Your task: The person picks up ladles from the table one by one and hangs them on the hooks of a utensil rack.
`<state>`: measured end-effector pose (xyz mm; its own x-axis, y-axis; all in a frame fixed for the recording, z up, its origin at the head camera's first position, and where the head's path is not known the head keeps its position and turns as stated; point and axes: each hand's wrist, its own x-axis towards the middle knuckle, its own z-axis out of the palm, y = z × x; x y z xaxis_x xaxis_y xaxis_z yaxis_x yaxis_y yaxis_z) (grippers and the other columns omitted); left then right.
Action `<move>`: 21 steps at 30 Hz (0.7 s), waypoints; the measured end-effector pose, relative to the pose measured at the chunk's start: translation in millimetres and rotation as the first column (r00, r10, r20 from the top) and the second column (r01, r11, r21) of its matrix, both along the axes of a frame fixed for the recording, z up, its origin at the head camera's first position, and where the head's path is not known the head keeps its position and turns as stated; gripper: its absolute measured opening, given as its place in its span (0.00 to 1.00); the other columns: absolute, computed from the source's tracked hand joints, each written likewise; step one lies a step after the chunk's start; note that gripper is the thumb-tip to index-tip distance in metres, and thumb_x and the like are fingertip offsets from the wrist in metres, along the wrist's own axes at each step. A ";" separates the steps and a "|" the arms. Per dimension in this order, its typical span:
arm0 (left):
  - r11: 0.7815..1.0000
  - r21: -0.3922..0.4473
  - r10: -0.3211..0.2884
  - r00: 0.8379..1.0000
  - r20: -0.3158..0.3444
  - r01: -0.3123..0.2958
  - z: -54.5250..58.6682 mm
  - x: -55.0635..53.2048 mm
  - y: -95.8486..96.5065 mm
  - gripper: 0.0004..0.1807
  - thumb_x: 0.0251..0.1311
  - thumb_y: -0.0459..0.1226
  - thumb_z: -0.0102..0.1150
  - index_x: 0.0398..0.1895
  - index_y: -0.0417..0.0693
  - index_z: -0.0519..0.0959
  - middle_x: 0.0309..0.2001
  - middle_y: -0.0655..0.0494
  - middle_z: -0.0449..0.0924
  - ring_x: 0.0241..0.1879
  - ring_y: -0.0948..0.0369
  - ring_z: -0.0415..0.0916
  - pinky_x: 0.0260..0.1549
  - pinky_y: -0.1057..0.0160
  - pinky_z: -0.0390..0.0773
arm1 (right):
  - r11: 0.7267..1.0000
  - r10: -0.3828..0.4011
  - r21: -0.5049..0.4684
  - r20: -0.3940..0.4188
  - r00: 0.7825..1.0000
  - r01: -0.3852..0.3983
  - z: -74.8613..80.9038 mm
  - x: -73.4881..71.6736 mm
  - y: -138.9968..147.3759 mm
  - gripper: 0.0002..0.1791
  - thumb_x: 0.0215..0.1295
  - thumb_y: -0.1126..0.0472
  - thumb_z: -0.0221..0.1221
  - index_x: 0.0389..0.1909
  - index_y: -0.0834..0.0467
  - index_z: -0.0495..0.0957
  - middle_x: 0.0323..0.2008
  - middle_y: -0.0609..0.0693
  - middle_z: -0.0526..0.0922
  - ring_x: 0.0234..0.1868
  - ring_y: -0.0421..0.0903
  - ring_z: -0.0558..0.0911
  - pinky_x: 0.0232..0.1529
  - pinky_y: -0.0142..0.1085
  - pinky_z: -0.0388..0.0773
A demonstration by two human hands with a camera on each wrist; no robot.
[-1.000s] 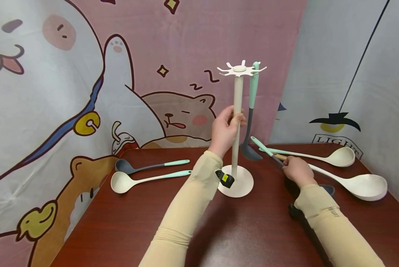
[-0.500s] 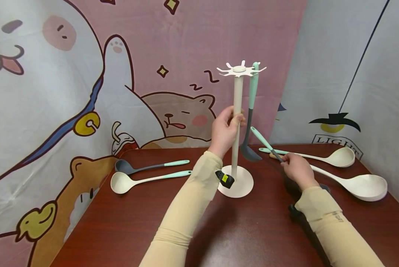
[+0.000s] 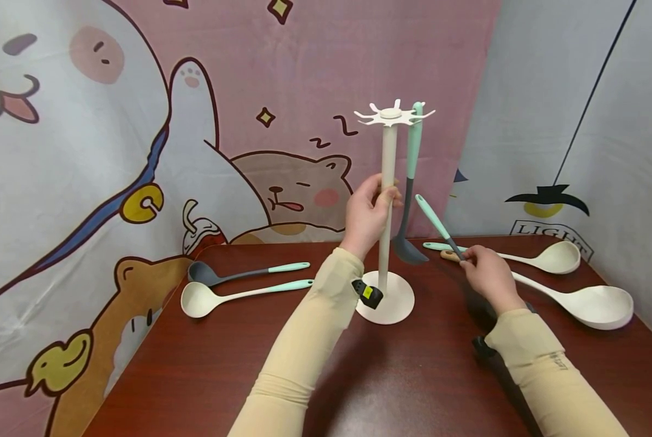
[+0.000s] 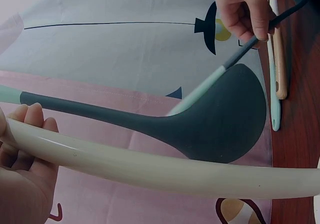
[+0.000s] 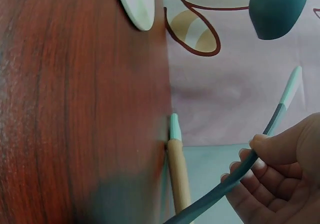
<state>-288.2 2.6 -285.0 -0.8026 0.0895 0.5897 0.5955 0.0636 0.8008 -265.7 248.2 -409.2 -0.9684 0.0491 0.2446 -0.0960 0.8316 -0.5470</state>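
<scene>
Far left on the table: a gray ladle [image 3: 202,274] with a mint handle, lying flat with its bowl to your left. Just nearer you there's a white ladle [image 3: 198,300], also mint-handled, laid about the same way.
Your left hand [image 3: 368,211]: wrapped around the pole of the cream utensil stand [image 3: 389,152], roughly mid-height. The stand's upright, round base on the wooden table [image 3: 413,376].
Hanging on the rack: one gray soup ladle [image 3: 413,152], mint handle up at the hooks on the stand's right side, bowl dangling above the tabletop.
The one you're holding: a gray-shafted utensil [image 3: 433,218], tilted, mint end up and pointing toward the stand, just right of the hanging ladle. Its head is mostly hidden behind your wrist.
Your right hand [image 3: 489,276]: thumb and fingers pinching that dark shaft, well apart from your left.
Far right: a mint-handled white spoon [image 3: 557,257] at the back, plus a bigger white ladle [image 3: 598,306] with a wooden handle, nearer you.
</scene>
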 end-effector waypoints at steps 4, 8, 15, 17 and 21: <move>1.000 -0.009 0.003 1.000 0.006 -0.003 0.5 1.0 -0.5 0.08 0.70 0.32 0.56 0.48 0.38 0.80 0.33 0.50 0.82 0.32 0.63 0.82 0.37 0.67 0.80 | 1.000 0.002 -0.011 -0.047 0.999 -0.002 3.3 2.1 -1.9 0.09 0.69 0.66 0.58 0.44 0.69 0.76 0.39 0.66 0.78 0.36 0.60 0.76 0.35 0.52 0.71; 1.000 -0.017 0.007 1.000 0.008 -0.007 0.8 1.7 -0.8 0.09 0.69 0.32 0.57 0.48 0.38 0.80 0.33 0.49 0.82 0.32 0.64 0.82 0.36 0.68 0.80 | 1.000 0.008 -0.010 -0.078 0.997 -0.009 8.6 4.5 -3.6 0.09 0.69 0.66 0.58 0.44 0.69 0.76 0.40 0.66 0.78 0.37 0.60 0.75 0.35 0.52 0.70; 1.000 -0.013 0.005 1.000 0.006 -0.005 1.0 2.1 -1.0 0.08 0.69 0.32 0.57 0.48 0.38 0.80 0.33 0.50 0.82 0.33 0.63 0.83 0.37 0.67 0.80 | 1.000 0.018 -0.021 -0.124 0.992 -0.021 20.1 8.3 -7.3 0.10 0.70 0.66 0.57 0.46 0.69 0.76 0.41 0.67 0.77 0.38 0.60 0.75 0.36 0.54 0.72; 1.000 -0.012 0.005 1.000 0.004 -0.005 0.8 2.0 -0.8 0.08 0.69 0.32 0.57 0.48 0.38 0.80 0.33 0.50 0.82 0.33 0.62 0.83 0.37 0.67 0.80 | 0.999 0.027 -0.018 -0.138 0.990 -0.029 23.5 9.5 -8.5 0.11 0.69 0.66 0.58 0.47 0.70 0.75 0.41 0.67 0.77 0.39 0.61 0.75 0.38 0.55 0.72; 1.000 -0.013 0.007 1.000 0.000 -0.007 0.5 1.6 -0.5 0.08 0.70 0.32 0.57 0.48 0.38 0.80 0.33 0.50 0.82 0.33 0.62 0.83 0.37 0.67 0.80 | 0.999 0.036 -0.013 -0.160 0.987 -0.038 29.2 11.6 -10.3 0.12 0.69 0.67 0.58 0.47 0.71 0.76 0.42 0.68 0.77 0.40 0.62 0.76 0.41 0.57 0.72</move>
<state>-286.6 2.1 -284.5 -0.8033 0.0921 0.5884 0.5949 0.0783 0.8000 -254.1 237.8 -380.0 -0.9183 0.0192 0.3953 -0.2135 0.8169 -0.5358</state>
